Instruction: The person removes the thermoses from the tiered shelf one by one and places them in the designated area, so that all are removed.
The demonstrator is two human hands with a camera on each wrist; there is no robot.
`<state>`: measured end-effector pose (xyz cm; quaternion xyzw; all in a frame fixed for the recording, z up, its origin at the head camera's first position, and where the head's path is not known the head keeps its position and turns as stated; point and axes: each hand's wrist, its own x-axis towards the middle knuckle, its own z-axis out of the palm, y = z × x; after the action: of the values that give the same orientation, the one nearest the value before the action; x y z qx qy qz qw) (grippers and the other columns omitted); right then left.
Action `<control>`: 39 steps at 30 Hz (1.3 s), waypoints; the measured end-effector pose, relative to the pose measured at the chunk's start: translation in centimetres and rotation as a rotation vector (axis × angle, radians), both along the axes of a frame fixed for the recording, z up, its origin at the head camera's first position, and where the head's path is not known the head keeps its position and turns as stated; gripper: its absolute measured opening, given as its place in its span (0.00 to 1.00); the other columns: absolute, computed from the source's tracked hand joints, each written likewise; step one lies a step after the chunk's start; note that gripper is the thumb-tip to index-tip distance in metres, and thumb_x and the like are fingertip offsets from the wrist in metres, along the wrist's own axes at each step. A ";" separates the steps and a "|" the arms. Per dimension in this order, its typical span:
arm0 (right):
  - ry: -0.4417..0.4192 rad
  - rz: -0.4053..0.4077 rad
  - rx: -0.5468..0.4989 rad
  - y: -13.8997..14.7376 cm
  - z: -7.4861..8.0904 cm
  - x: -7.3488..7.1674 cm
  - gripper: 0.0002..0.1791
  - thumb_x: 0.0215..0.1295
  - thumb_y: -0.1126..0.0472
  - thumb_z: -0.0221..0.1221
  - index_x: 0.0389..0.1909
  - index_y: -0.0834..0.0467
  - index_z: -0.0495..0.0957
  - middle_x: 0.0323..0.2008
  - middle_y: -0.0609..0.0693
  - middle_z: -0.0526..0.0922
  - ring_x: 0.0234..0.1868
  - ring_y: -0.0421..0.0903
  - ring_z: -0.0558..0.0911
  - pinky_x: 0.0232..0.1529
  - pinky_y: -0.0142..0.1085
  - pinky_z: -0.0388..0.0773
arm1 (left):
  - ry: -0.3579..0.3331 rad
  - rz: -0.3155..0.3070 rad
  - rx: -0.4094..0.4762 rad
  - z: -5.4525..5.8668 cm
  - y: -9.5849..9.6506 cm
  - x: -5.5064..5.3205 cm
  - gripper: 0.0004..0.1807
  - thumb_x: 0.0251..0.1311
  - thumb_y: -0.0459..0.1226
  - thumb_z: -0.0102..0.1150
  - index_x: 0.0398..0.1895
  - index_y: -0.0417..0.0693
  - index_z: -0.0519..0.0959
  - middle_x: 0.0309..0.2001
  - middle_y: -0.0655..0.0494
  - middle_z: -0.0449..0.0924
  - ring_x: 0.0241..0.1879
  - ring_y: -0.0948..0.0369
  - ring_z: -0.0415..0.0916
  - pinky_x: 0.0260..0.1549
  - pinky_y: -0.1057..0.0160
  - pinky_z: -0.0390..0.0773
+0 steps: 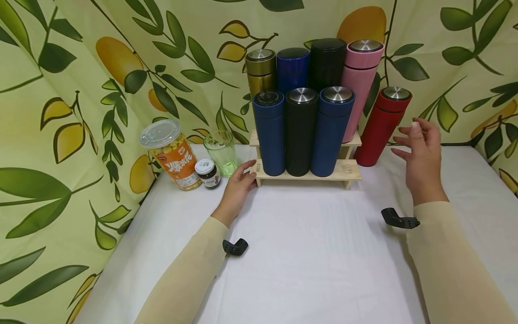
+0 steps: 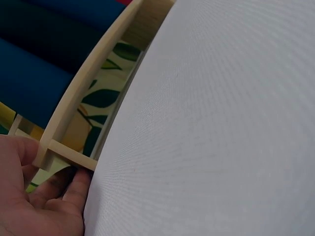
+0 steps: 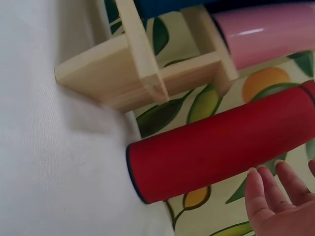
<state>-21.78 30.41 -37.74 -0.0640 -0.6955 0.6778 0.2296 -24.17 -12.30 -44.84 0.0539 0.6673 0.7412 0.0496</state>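
A two-tier wooden rack [image 1: 303, 176] holds several vacuum flasks. On its lower step stand a blue flask [image 1: 269, 139], a black flask [image 1: 301, 139] and another blue flask [image 1: 329, 139]. My left hand [image 1: 238, 189] grips the rack's left end; in the left wrist view the thumb is at the top board's corner and the fingers are lower, by the leg. Right of the rack, a red flask [image 1: 382, 128] stands upright on the table. Beside it, my right hand [image 1: 422, 157] is raised with loosely bent fingers and holds nothing. The right wrist view shows its fingertips [image 3: 253, 172] near the red flask's side.
Behind, on the upper step, are gold [image 1: 261, 74], dark blue [image 1: 292, 67], black [image 1: 327, 65] and pink flasks [image 1: 361, 90]. To the left stand a snack tub [image 1: 174, 159], a small dark jar [image 1: 208, 173] and a green glass [image 1: 221, 153]. A leaf-patterned cloth [image 1: 121, 81] hangs behind the white table.
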 end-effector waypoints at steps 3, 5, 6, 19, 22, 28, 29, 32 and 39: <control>0.054 0.024 -0.018 -0.3 0.4 0.3 0.29 0.86 0.40 0.51 0.79 0.46 0.62 0.68 0.51 0.73 0.64 0.48 0.78 0.63 0.38 0.79 | 0.000 -0.001 0.004 0.0 0.0 -0.1 0.27 0.83 0.31 0.50 0.81 0.44 0.69 0.74 0.36 0.72 0.71 0.48 0.74 0.68 0.53 0.78; 0.099 0.043 -0.056 -0.6 0.7 0.4 0.30 0.85 0.41 0.52 0.78 0.49 0.64 0.68 0.53 0.73 0.63 0.49 0.78 0.60 0.38 0.80 | -0.001 0.000 0.003 0.0 0.0 -0.1 0.26 0.84 0.31 0.51 0.81 0.45 0.70 0.73 0.36 0.72 0.70 0.48 0.74 0.68 0.53 0.78; 0.116 0.049 -0.067 -0.7 0.9 0.4 0.30 0.85 0.41 0.53 0.78 0.49 0.64 0.68 0.54 0.73 0.63 0.49 0.79 0.59 0.38 0.81 | -0.002 -0.001 0.000 0.0 0.0 -0.1 0.26 0.84 0.32 0.51 0.82 0.45 0.69 0.73 0.36 0.72 0.71 0.48 0.74 0.68 0.54 0.78; 0.350 0.203 -0.216 -3.8 3.3 1.7 0.34 0.79 0.47 0.61 0.77 0.59 0.66 0.65 0.63 0.75 0.62 0.56 0.79 0.54 0.39 0.84 | -0.006 -0.004 -0.006 0.1 -0.2 0.1 0.26 0.84 0.32 0.50 0.82 0.46 0.69 0.74 0.36 0.70 0.71 0.47 0.74 0.68 0.53 0.78; 0.379 0.248 -0.225 -4.5 3.5 1.9 0.36 0.78 0.47 0.62 0.77 0.61 0.66 0.65 0.64 0.75 0.61 0.56 0.80 0.53 0.39 0.84 | -0.006 -0.007 -0.005 0.1 -0.2 0.0 0.26 0.84 0.31 0.50 0.82 0.45 0.69 0.74 0.36 0.70 0.71 0.46 0.74 0.68 0.53 0.77; 0.372 0.291 -0.163 -5.8 3.6 2.1 0.34 0.79 0.48 0.61 0.77 0.60 0.67 0.64 0.64 0.75 0.62 0.56 0.78 0.55 0.40 0.80 | -0.007 -0.010 -0.006 0.0 -0.2 0.0 0.26 0.84 0.32 0.50 0.82 0.45 0.69 0.75 0.36 0.70 0.71 0.47 0.73 0.68 0.54 0.77; 0.364 0.294 -0.145 -6.0 3.5 2.1 0.33 0.79 0.48 0.62 0.77 0.59 0.67 0.64 0.64 0.75 0.63 0.56 0.78 0.56 0.40 0.79 | -0.007 -0.011 -0.007 0.0 -0.2 0.0 0.26 0.84 0.32 0.50 0.82 0.46 0.69 0.75 0.37 0.69 0.71 0.47 0.73 0.68 0.54 0.77; 0.331 0.311 -0.099 -6.5 3.3 2.1 0.33 0.79 0.48 0.62 0.77 0.57 0.68 0.65 0.63 0.75 0.64 0.55 0.77 0.58 0.41 0.78 | -0.009 -0.006 -0.006 0.0 -0.2 0.0 0.26 0.84 0.31 0.50 0.82 0.45 0.69 0.75 0.36 0.69 0.71 0.47 0.73 0.68 0.54 0.78; 0.253 0.329 0.046 -7.6 2.6 2.0 0.29 0.81 0.55 0.58 0.78 0.54 0.67 0.66 0.60 0.75 0.68 0.56 0.75 0.61 0.38 0.78 | -0.004 -0.001 -0.009 -0.1 -0.1 0.0 0.26 0.84 0.31 0.50 0.81 0.45 0.70 0.74 0.36 0.70 0.71 0.48 0.73 0.68 0.55 0.77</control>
<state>-19.80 22.76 -35.12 0.1411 -0.6776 0.6927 0.2027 -24.14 -12.41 -44.94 0.0527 0.6705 0.7382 0.0515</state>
